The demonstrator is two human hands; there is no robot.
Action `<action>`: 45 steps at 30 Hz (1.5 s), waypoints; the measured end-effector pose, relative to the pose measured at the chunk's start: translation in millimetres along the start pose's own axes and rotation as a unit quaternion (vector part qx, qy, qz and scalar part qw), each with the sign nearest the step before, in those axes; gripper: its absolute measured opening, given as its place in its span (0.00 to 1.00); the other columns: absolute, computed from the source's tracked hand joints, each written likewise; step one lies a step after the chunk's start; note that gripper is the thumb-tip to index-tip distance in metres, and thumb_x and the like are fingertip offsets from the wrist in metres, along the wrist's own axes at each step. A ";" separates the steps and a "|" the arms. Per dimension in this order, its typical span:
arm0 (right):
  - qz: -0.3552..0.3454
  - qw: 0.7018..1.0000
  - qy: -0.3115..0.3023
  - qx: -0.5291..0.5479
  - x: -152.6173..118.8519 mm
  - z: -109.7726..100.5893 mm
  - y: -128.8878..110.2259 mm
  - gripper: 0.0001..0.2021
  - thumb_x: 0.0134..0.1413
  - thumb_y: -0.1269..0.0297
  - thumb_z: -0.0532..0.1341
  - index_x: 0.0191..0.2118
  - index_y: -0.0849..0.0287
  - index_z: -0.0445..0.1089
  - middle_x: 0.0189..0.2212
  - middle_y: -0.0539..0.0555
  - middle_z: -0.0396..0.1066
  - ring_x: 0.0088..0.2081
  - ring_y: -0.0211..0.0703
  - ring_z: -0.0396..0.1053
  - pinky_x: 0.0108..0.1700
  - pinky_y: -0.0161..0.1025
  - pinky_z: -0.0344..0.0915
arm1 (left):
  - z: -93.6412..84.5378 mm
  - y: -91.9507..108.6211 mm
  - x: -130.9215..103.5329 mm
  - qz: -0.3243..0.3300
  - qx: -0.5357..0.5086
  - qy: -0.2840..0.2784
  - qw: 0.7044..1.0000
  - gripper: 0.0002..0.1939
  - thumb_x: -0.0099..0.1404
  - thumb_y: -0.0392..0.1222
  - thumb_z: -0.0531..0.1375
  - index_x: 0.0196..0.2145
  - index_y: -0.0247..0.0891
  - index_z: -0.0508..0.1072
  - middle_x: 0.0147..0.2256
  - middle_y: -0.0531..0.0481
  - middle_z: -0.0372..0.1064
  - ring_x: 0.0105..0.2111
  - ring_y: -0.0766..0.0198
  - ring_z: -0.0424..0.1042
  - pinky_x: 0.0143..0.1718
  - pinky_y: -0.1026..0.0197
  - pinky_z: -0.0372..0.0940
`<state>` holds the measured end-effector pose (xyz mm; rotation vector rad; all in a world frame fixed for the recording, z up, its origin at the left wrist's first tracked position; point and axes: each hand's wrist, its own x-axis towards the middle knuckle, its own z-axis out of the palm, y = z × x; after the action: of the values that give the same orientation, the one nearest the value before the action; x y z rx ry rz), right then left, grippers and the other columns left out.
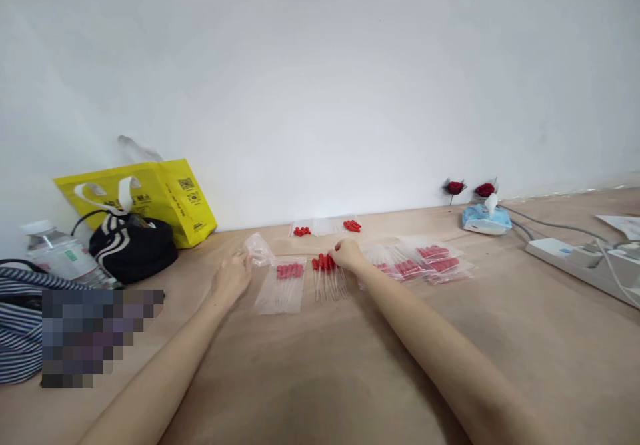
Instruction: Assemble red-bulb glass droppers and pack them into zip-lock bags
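Observation:
My left hand (pixel 233 275) has its fingers closed at the edge of a crumpled clear plastic bag (pixel 259 249). My right hand (pixel 347 255) pinches at the red tops of several loose clear droppers (pixel 325 278), fanned out on the table. Between the hands lies a flat clear bag (pixel 281 287) with several red-topped droppers inside. Beyond them, near the wall, are more red-topped pieces (pixel 302 231) and another red cluster (pixel 352 225) on clear plastic. Right of my right hand, several filled bags (pixel 435 261) overlap.
A yellow bag (pixel 185 198), black pouch (pixel 135 251), water bottle (pixel 65 255) and striped cloth (pixel 20 331) stand or lie at left. At right are a tissue pack (pixel 485 221), dark red flowers (pixel 455 188) and a power strip (pixel 575 261) with cables.

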<state>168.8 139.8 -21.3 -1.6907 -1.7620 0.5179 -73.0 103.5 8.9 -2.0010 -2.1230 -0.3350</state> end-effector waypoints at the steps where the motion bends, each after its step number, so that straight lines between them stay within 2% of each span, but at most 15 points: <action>1: -0.003 1.000 -0.005 0.007 0.9 1.8 1.6 0.07 0.44 0.70 0.57 0.25 0.66 0.72 0.28 0.62 0.72 0.32 0.45 0.68 0.33 0.34 0.60 | -4.9 5.8 -8.6 0.034 -0.012 0.018 0.999 0.18 0.66 0.38 0.42 0.46 0.31 0.67 0.50 0.41 0.62 0.52 0.53 0.59 0.51 0.54 0.55; 4: -0.005 0.999 -0.011 0.032 1.5 4.0 5.8 0.06 0.44 0.71 0.57 0.25 0.64 0.72 0.29 0.58 0.73 0.32 0.41 0.68 0.33 0.32 0.59 | -17.9 19.7 -43.1 0.135 -0.048 0.045 0.989 0.19 0.64 0.41 0.46 0.49 0.36 0.66 0.51 0.50 0.62 0.53 0.61 0.58 0.55 0.63 0.51; 6: 0.005 0.999 -0.013 0.048 1.6 4.8 7.2 0.06 0.44 0.71 0.57 0.24 0.64 0.72 0.28 0.58 0.72 0.32 0.41 0.68 0.32 0.32 0.59 | -24.8 23.2 -68.4 0.253 -0.109 0.114 0.954 0.19 0.64 0.41 0.46 0.46 0.33 0.68 0.48 0.46 0.66 0.50 0.58 0.62 0.54 0.59 0.54; 8: 0.018 0.998 -0.016 0.065 1.9 5.9 7.2 0.06 0.43 0.72 0.57 0.23 0.64 0.71 0.27 0.58 0.72 0.31 0.41 0.68 0.30 0.32 0.59 | -28.3 23.4 -91.1 0.297 -0.150 0.154 0.930 0.18 0.64 0.42 0.46 0.46 0.33 0.68 0.48 0.44 0.66 0.49 0.58 0.64 0.53 0.56 0.57; 10: 0.031 0.996 -0.017 0.086 2.6 6.0 6.1 0.06 0.43 0.73 0.57 0.22 0.64 0.70 0.25 0.57 0.71 0.29 0.41 0.67 0.29 0.32 0.59 | -26.3 23.9 -109.3 0.327 -0.176 0.122 0.921 0.18 0.64 0.41 0.46 0.48 0.35 0.67 0.48 0.45 0.66 0.48 0.58 0.65 0.51 0.56 0.60; 13: 0.044 0.991 -0.020 0.126 2.8 -1.1 4.3 0.06 0.43 0.73 0.56 0.21 0.64 0.67 0.21 0.55 0.69 0.23 0.37 0.65 0.26 0.32 0.58 | -14.8 29.3 -127.8 0.376 -0.172 -0.008 0.911 0.18 0.64 0.40 0.46 0.50 0.38 0.65 0.49 0.47 0.65 0.50 0.58 0.63 0.50 0.54 0.61; 16: 0.039 0.983 -0.012 0.180 -2.7 -22.5 6.3 0.06 0.45 0.72 0.55 0.21 0.64 0.64 0.19 0.52 0.67 0.19 0.33 0.60 0.22 0.31 0.56 | -6.7 36.9 -136.6 0.365 -0.163 -0.079 0.913 0.18 0.64 0.42 0.48 0.51 0.40 0.64 0.51 0.48 0.62 0.52 0.56 0.60 0.51 0.50 0.58; 18: 0.030 0.975 0.007 0.219 -12.7 -42.7 12.1 0.05 0.48 0.69 0.53 0.26 0.63 0.63 0.20 0.51 0.67 0.18 0.30 0.59 0.22 0.30 0.56 | -8.0 39.7 -138.3 0.358 -0.172 -0.072 0.915 0.19 0.63 0.44 0.50 0.51 0.41 0.64 0.52 0.47 0.61 0.53 0.55 0.58 0.53 0.47 0.54; 21: 0.019 0.961 0.055 0.272 -40.0 -70.4 28.8 0.07 0.53 0.63 0.49 0.33 0.60 0.59 0.23 0.48 0.65 0.19 0.29 0.59 0.22 0.29 0.57 | -14.8 41.5 -138.6 0.374 -0.182 -0.056 0.908 0.22 0.61 0.47 0.53 0.53 0.43 0.61 0.54 0.47 0.59 0.55 0.53 0.54 0.56 0.43 0.46; 22: 0.015 0.954 0.069 0.291 -52.0 -76.5 35.8 0.08 0.53 0.60 0.49 0.33 0.59 0.57 0.22 0.47 0.64 0.19 0.30 0.60 0.22 0.29 0.58 | -16.4 42.4 -138.6 0.385 -0.180 -0.071 0.902 0.23 0.61 0.47 0.53 0.54 0.44 0.59 0.55 0.48 0.56 0.55 0.53 0.53 0.56 0.43 0.45; 24: 0.000 0.919 0.106 0.380 -78.2 -82.1 50.0 0.12 0.48 0.54 0.54 0.32 0.58 0.57 0.19 0.45 0.62 0.17 0.31 0.58 0.19 0.29 0.55 | -17.1 46.1 -138.7 0.400 -0.176 -0.122 0.891 0.24 0.62 0.48 0.51 0.56 0.47 0.55 0.57 0.49 0.51 0.56 0.54 0.50 0.56 0.43 0.46; 26: 0.008 0.900 0.112 0.422 -103.6 -79.7 62.4 0.16 0.43 0.50 0.57 0.29 0.58 0.57 0.18 0.44 0.62 0.17 0.31 0.58 0.19 0.30 0.55 | -14.9 52.3 -138.9 0.393 -0.181 -0.165 0.886 0.24 0.64 0.49 0.49 0.57 0.47 0.52 0.58 0.49 0.48 0.57 0.55 0.48 0.56 0.45 0.47; 30: 0.044 0.872 0.113 0.474 -136.1 -65.7 75.3 0.18 0.41 0.48 0.59 0.31 0.57 0.57 0.20 0.44 0.63 0.19 0.32 0.60 0.20 0.31 0.57 | -9.8 65.3 -139.7 0.380 -0.201 -0.187 0.883 0.24 0.64 0.50 0.48 0.57 0.47 0.53 0.59 0.50 0.47 0.58 0.56 0.47 0.57 0.45 0.44; 39: 0.050 0.850 0.134 0.507 -139.5 -55.0 70.2 0.20 0.40 0.47 0.60 0.30 0.57 0.56 0.22 0.45 0.63 0.20 0.31 0.61 0.22 0.32 0.60 | -8.2 66.0 -140.5 0.381 -0.212 -0.187 0.880 0.21 0.65 0.48 0.47 0.56 0.46 0.55 0.58 0.50 0.49 0.57 0.57 0.48 0.57 0.46 0.44; 45: 0.067 0.837 0.066 0.538 -150.2 -53.6 57.5 0.23 0.35 0.47 0.62 0.32 0.56 0.55 0.22 0.45 0.65 0.22 0.34 0.64 0.26 0.34 0.62 | -14.4 70.6 -140.0 0.377 -0.204 -0.199 0.881 0.24 0.64 0.46 0.48 0.57 0.44 0.53 0.58 0.49 0.48 0.58 0.58 0.47 0.57 0.46 0.44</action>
<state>243.5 -10.2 -46.9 -0.9677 -0.8909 1.1481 5.8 -30.2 -17.8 -3.1708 -1.3060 -0.2558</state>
